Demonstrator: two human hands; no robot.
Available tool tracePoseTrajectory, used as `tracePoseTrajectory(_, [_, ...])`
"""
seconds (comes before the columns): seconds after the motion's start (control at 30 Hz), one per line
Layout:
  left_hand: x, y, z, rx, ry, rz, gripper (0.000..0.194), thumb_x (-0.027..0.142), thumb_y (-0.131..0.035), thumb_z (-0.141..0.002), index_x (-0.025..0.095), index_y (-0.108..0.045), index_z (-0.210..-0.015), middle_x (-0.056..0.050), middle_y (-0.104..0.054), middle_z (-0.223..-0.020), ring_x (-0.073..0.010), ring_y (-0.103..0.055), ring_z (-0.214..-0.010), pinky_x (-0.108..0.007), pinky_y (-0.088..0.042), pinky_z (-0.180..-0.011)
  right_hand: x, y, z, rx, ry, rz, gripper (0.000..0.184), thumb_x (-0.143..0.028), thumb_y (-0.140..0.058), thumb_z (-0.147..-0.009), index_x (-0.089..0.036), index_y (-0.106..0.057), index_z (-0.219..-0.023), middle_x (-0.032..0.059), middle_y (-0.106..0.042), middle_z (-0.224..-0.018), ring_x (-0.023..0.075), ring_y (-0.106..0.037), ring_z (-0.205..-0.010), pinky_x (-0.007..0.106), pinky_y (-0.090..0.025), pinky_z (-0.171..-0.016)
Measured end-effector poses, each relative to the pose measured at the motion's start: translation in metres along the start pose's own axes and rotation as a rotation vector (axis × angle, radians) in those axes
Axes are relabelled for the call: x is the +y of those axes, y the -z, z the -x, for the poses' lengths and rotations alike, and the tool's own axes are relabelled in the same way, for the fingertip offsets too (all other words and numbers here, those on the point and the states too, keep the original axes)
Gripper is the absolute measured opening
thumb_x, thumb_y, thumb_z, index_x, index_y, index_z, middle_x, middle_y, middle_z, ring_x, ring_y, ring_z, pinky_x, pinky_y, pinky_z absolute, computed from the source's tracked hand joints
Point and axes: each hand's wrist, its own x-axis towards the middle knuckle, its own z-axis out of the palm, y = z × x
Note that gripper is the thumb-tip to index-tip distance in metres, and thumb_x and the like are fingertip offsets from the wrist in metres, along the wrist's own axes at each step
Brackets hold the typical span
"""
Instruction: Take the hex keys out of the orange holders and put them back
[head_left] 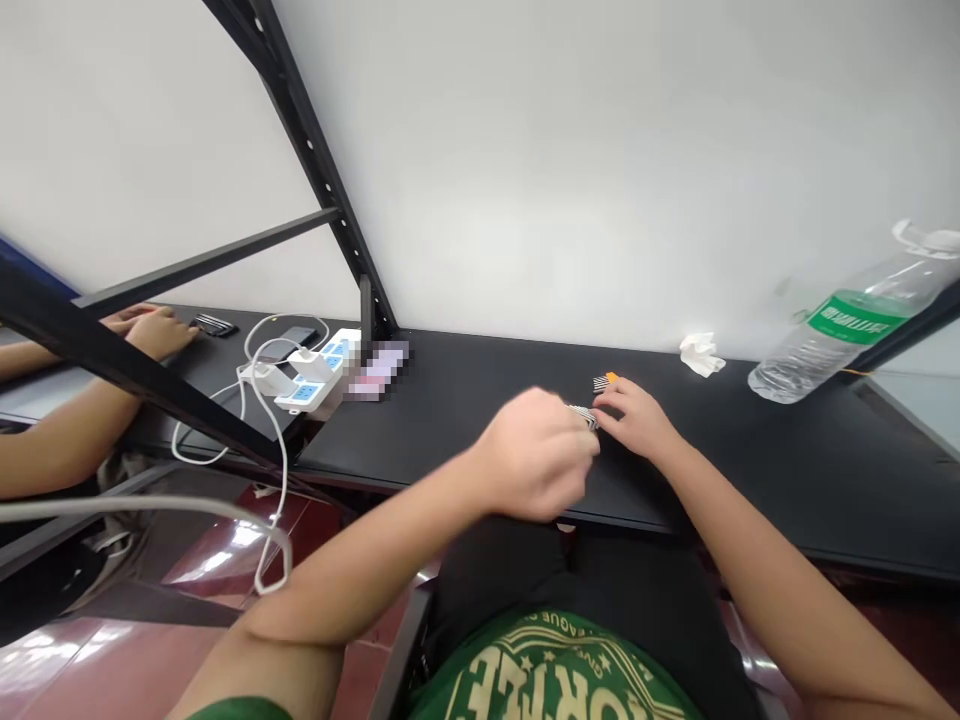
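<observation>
My left hand [536,455] is curled closed over the front part of the black table [465,420], pinching a small striped silver piece [583,415] at its fingertips. My right hand [636,418] lies just to the right, fingers bent and touching the same piece. A little behind the right hand sits a small striped part with an orange tip [604,381]. What the piece is stays too small to name.
A clear plastic bottle with a green label [840,330] lies at the far right. Crumpled white paper [701,354] sits near the wall. A white power strip [315,375] with cables lies left, beside a black shelf frame [330,190]. Another person's hands [150,330] rest at far left.
</observation>
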Motion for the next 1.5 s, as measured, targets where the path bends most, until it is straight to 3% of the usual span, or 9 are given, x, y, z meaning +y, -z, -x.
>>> tracePoseTrajectory(0.1, [-0.048, -0.005, -0.031, -0.061, 0.105, -0.085, 0.064, 0.044, -0.066, -0.095, 0.021, -0.057, -0.154, -0.018, -0.058, -0.152, -0.0366, -0.057, -0.135, -0.051, -0.049, -0.114, -0.009, -0.005, -0.008, -0.178, 0.084, 0.159, 0.021, -0.030, -0.063, -0.101, -0.019, -0.081, -0.100, 0.0136, -0.071, -0.107, 0.0281, -0.066, -0.102, 0.043, -0.051, -0.095])
tracePoseTrajectory(0.2, [-0.101, -0.014, -0.052, -0.288, 0.281, -0.103, 0.099, 0.058, -0.076, -0.083, 0.020, -0.041, -0.167, -0.021, -0.045, -0.164, -0.0439, -0.045, -0.148, -0.055, -0.044, -0.119, -0.013, -0.009, -0.014, -0.311, 0.100, 0.276, 0.022, -0.025, -0.061, -0.102, -0.016, -0.080, -0.100, 0.0150, -0.071, -0.109, 0.0287, -0.065, -0.104, 0.041, -0.048, -0.092])
tracePoseTrajectory(0.27, [-0.124, -0.023, -0.056, -0.409, 0.315, -0.047, 0.103, 0.062, -0.077, -0.081, 0.023, -0.041, -0.169, -0.019, -0.043, -0.166, -0.0425, -0.043, -0.150, -0.054, -0.041, -0.122, -0.015, -0.009, -0.017, -0.358, 0.092, 0.320, 0.022, -0.023, -0.059, -0.103, -0.016, -0.080, -0.099, 0.0151, -0.072, -0.108, 0.0291, -0.065, -0.105, 0.040, -0.047, -0.090])
tracePoseTrajectory(0.33, [-0.136, -0.033, -0.056, -0.438, 0.310, -0.013, 0.095, 0.063, -0.076, -0.082, 0.028, -0.048, -0.165, -0.015, -0.047, -0.164, -0.0404, -0.045, -0.147, -0.054, -0.040, -0.122, -0.017, -0.008, -0.020, -0.390, 0.076, 0.354, 0.022, -0.021, -0.058, -0.104, -0.016, -0.079, -0.098, 0.0152, -0.072, -0.106, 0.0295, -0.065, -0.104, 0.039, -0.046, -0.088])
tracePoseTrajectory(0.57, [-0.126, -0.048, -0.060, -0.406, 0.241, 0.007, 0.077, 0.068, -0.076, -0.084, 0.038, -0.063, -0.153, -0.010, -0.057, -0.149, -0.0365, -0.051, -0.136, -0.052, -0.039, -0.117, -0.030, -0.007, -0.035, -0.515, -0.005, 0.455, 0.022, -0.017, -0.058, -0.100, -0.014, -0.080, -0.096, 0.0173, -0.072, -0.102, 0.0315, -0.068, -0.101, 0.040, -0.047, -0.084])
tracePoseTrajectory(0.9, [-0.121, -0.067, -0.059, -0.276, 0.185, 0.152, 0.042, 0.044, -0.080, -0.084, 0.023, -0.074, -0.120, -0.008, -0.069, -0.131, -0.0306, -0.062, -0.123, -0.046, -0.047, -0.111, -0.036, -0.001, -0.028, -0.416, -0.141, 0.434, 0.019, -0.017, -0.056, -0.100, -0.016, -0.075, -0.099, 0.0125, -0.072, -0.106, 0.0229, -0.068, -0.086, 0.034, -0.040, -0.067])
tracePoseTrajectory(1.13, [-0.130, -0.069, -0.050, -0.169, 0.244, 0.293, 0.051, 0.035, -0.084, -0.076, 0.023, -0.066, -0.123, -0.008, -0.071, -0.121, -0.0287, -0.067, -0.114, -0.044, -0.056, -0.103, -0.028, 0.002, -0.029, -0.350, -0.176, 0.021, 0.012, -0.015, -0.061, -0.097, -0.020, -0.066, -0.087, 0.0034, -0.071, -0.090, 0.0168, -0.060, -0.080, 0.029, -0.037, -0.067])
tracePoseTrajectory(1.37, [-0.122, -0.072, -0.049, 0.082, 0.069, 0.383, 0.047, 0.027, -0.080, -0.082, 0.022, -0.058, -0.124, -0.007, -0.068, -0.115, -0.0206, -0.066, -0.099, -0.039, -0.058, -0.094, -0.018, -0.001, -0.031, -0.298, -0.139, -0.212, 0.013, -0.010, -0.064, -0.094, -0.019, -0.064, -0.085, 0.0004, -0.068, -0.081, 0.0143, -0.057, -0.073, 0.027, -0.038, -0.070])
tracePoseTrajectory(1.5, [-0.117, -0.071, -0.051, 0.148, 0.003, 0.381, 0.044, 0.025, -0.080, -0.085, 0.022, -0.057, -0.122, -0.005, -0.067, -0.112, -0.0194, -0.066, -0.098, -0.038, -0.058, -0.094, -0.015, 0.003, -0.032, -0.261, -0.112, -0.271, 0.014, -0.010, -0.063, -0.094, -0.019, -0.063, -0.084, 0.0004, -0.067, -0.079, 0.0146, -0.058, -0.073, 0.028, -0.041, -0.072])
